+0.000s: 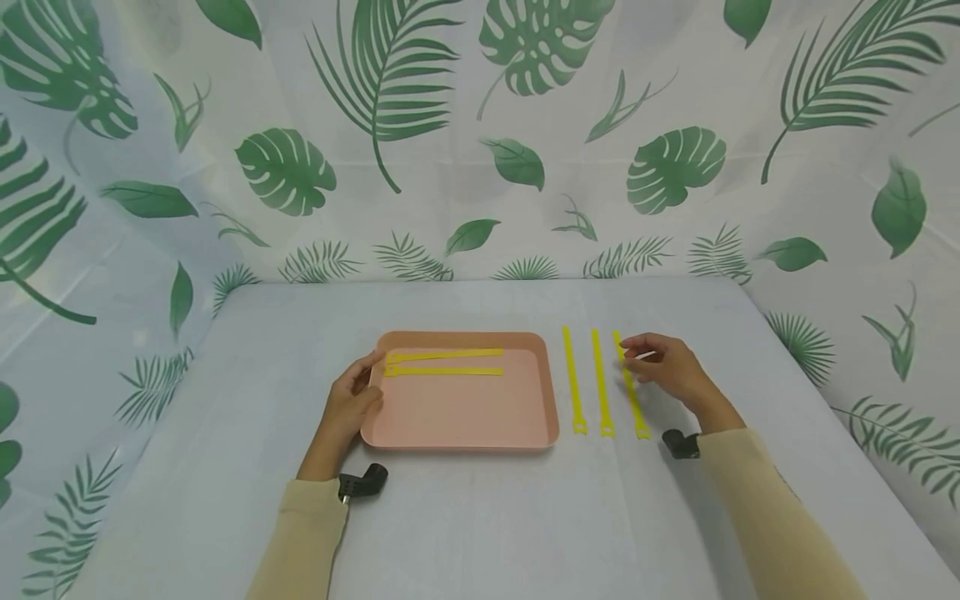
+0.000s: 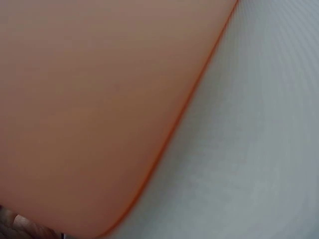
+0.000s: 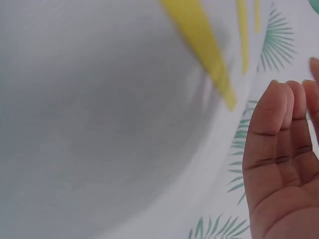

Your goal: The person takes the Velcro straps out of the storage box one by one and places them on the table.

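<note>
My left hand holds the left rim of a pink rectangular tray; in the left wrist view the tray fills most of the frame, and only a bit of the hand shows at the lower left corner. Two yellow cable ties lie lengthwise inside the tray near its far side. My right hand, fingers loosely bent and holding nothing, is over the rightmost yellow cable tie. In the right wrist view, its fingers stand apart from the nearest cable tie.
To the right of the tray, two more yellow cable ties, a left one and a middle one, lie side by side on the white table, slotted ends toward me. A leaf-print cloth hangs behind and beside the table.
</note>
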Motion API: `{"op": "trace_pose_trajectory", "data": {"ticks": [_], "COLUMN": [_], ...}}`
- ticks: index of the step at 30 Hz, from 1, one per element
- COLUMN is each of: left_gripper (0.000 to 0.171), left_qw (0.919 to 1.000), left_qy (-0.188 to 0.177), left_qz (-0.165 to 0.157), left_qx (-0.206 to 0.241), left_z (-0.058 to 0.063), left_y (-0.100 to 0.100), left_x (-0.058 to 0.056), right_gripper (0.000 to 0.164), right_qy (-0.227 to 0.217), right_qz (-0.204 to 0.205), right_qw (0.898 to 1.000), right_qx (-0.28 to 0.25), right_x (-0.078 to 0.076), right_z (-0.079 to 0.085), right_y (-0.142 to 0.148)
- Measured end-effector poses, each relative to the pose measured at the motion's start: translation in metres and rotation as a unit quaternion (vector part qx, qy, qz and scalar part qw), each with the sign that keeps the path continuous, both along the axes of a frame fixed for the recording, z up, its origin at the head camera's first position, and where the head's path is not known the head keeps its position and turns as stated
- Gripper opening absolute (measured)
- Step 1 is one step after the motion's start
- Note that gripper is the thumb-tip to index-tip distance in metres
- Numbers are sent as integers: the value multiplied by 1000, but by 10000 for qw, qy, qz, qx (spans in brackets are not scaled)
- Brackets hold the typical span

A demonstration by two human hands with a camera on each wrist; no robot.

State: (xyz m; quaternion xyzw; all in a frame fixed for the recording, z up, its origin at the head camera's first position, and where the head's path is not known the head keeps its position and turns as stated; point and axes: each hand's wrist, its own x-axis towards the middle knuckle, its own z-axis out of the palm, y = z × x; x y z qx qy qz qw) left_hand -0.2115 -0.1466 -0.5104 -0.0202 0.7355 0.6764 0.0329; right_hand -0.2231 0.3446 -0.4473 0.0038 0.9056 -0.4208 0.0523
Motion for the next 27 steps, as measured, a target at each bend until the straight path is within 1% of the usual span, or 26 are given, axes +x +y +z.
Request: {"op": "trace_pose_trajectory", "data": {"ticks": [6, 11, 13, 19, 22, 27], "left_gripper": [72, 72, 72, 72, 72, 73], "left_qw": [10000, 10000, 10000, 10000, 10000, 10000], "left_qy": [28, 30, 21, 0, 2, 29], "left_qz": [-24, -8, 4, 4, 0, 10], "left_qx": [51, 51, 20, -14, -5, 38], "left_z": [0, 1, 1, -1, -1, -1], "left_y": [-1, -2, -2, -2, -2, -1], "left_x": [0, -1, -1, -1, -1, -1], "right_gripper": [40, 37, 37, 35, 35, 34], "right_qy": [616, 903, 950, 992, 1009, 918], "right_qz": [232, 362, 412, 652, 741, 815], "right_qw": [9978, 9953, 9945, 9899, 9878, 9857], "right_qx": [96, -28, -155, -779, -929, -1151], "right_x": [0, -2, -2, -7, -10, -12], "right_z": [9, 18, 20, 20, 22, 27], "right_y": [-11, -23, -28, -42, -49, -61]}}
